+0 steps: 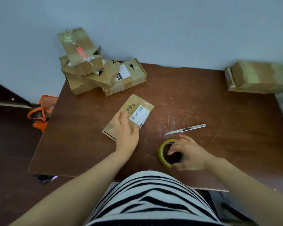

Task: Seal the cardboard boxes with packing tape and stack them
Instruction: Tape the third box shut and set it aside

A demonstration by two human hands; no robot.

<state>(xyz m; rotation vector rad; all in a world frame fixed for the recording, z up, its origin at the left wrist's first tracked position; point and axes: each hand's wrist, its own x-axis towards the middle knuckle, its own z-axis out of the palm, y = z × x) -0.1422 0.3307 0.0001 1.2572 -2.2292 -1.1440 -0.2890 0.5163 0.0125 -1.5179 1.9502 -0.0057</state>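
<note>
Box (pixel 136 101), one, under left hand (pixel 126 130); tape roll (pixel 160 153), one, in right hand (pixel 190 154).

I counted 1 flat box (pixel 137 101) in front of me, 5 boxes in the back-left pile (pixel 103 74), as far as I could tell them apart, and 1 taped box (pixel 258 77) at the far right, perhaps with a second under it. There was 1 roll of tape (pixel 161 152), 1 utility knife (pixel 185 129), 1 orange bag (pixel 42 111) and 1 table (pixel 203 98). My left hand (pixel 127 132) and right hand (pixel 188 154) made 2.
</note>
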